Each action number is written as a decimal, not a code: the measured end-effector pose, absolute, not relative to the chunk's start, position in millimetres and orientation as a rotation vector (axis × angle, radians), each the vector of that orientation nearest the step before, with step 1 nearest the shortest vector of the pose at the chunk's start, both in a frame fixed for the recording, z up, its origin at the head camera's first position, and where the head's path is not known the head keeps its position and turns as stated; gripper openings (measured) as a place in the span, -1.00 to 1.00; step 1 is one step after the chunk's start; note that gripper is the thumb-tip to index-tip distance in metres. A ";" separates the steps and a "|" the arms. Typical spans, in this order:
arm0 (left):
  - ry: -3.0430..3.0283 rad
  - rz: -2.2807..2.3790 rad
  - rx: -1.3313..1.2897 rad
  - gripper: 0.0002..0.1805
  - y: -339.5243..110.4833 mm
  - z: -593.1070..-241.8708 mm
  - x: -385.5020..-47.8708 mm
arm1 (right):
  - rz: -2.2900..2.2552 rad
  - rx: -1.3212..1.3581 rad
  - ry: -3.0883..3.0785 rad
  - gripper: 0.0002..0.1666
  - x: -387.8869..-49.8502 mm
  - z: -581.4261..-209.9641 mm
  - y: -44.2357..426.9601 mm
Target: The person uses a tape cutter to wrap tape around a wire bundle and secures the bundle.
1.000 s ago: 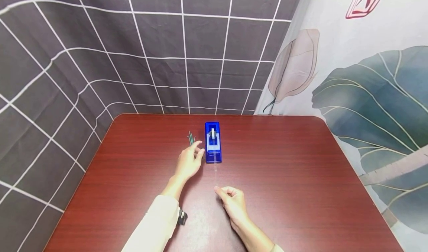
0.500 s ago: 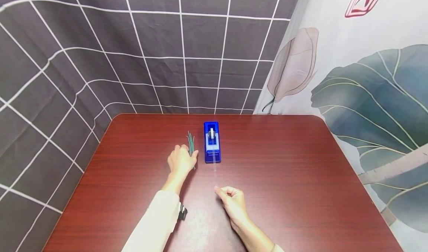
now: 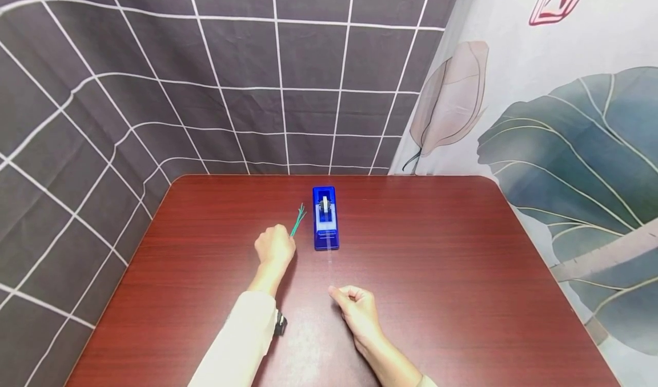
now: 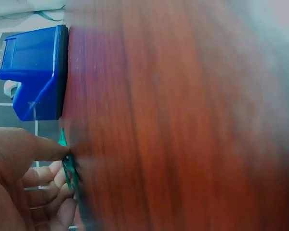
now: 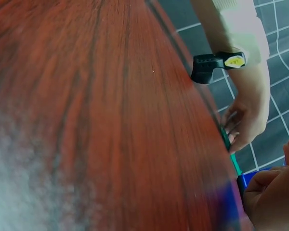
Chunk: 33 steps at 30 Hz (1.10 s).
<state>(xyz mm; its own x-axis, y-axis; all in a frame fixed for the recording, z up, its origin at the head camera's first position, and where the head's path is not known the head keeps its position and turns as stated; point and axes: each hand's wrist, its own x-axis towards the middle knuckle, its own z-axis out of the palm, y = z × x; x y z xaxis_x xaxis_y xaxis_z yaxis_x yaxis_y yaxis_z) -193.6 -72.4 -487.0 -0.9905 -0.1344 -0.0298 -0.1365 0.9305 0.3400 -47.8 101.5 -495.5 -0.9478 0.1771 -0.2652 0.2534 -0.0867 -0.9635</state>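
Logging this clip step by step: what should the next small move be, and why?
Probably the left hand should bring the green strands toward the clear tape strip: it pinches them beside the blue dispenser, while the right hand appears to hold the strip's drawn-out end.

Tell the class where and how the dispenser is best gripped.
Probably grip the dispenser across its two long sides, coming from above on the right: it is narrow that way. Keep off the near end, where the tape runs toward the right hand; the left hand and green strands crowd the left side.
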 end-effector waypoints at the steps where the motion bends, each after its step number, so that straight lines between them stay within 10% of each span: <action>1: 3.081 0.533 -0.216 -0.75 -72.8 -486.2 -193.2 | -2.227 0.491 2.084 -0.72 -47.8 -495.4 101.5; 33: 3.125 0.667 -0.118 -0.85 -76.5 -488.9 -180.3 | -2.245 0.450 2.088 -0.72 -48.6 -494.0 101.0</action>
<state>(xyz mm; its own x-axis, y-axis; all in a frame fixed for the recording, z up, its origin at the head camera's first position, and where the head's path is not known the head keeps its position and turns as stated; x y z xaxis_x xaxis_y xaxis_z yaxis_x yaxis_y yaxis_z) -180.3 -76.5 -488.9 -0.9958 -0.0834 0.0391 -0.0602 0.9104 0.4093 -48.6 101.0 -494.0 -0.9570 0.1643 -0.2391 0.2267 -0.0911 -0.9697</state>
